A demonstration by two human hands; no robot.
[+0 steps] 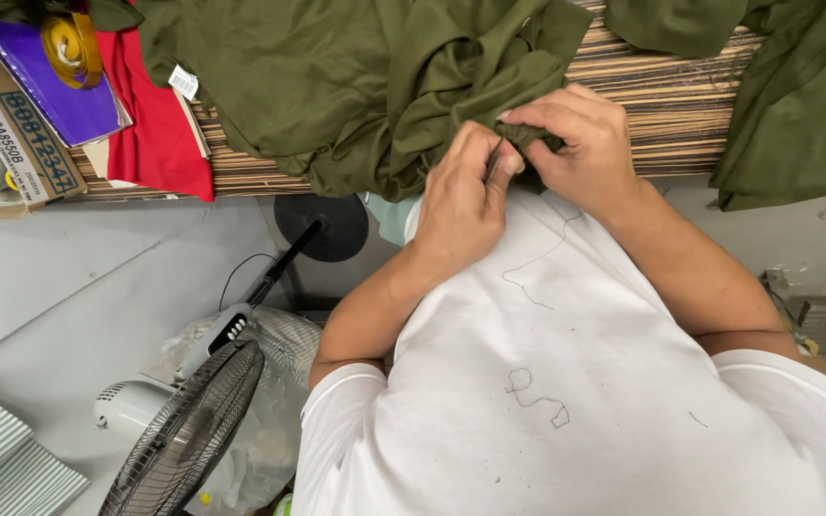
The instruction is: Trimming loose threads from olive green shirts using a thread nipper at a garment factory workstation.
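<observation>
1. I see both hands meeting at the near edge of the striped wooden table [662, 105], just above the wearer's white T-shirt [585, 382].
2. Left hand [461, 205]: fingers curled in tight, thumb and forefinger pinched together. Something thin and dark sits in the pinch, possibly a small tool or a thread end; I cannot tell which. The fingertips touch the cloth.
3. Right hand [576, 143]: fingers bent over and closed on a bunched fold of the olive-green garment [365, 86], thumb underneath. Grip looks firm, no gap between the fingers.
4. The olive-green garment lies heaped on the table, spreading from the top centre down to the table edge, where the gripped fold hangs between the two hands. A small white label [184, 82] shows on its left side.
5. A second pile of olive-green fabric [795, 105] lies at the right end of the table, apart from the hands.
6. Loose dark threads [537, 392] lie on the T-shirt front.
7. Left end of the table: a red cloth [160, 124], a purple folder [59, 86] and a yellow tape roll [74, 48] on top of it.
8. Below the table, on the floor to the left: a standing fan [184, 430] with a dark grille, and its round black base [322, 227].
</observation>
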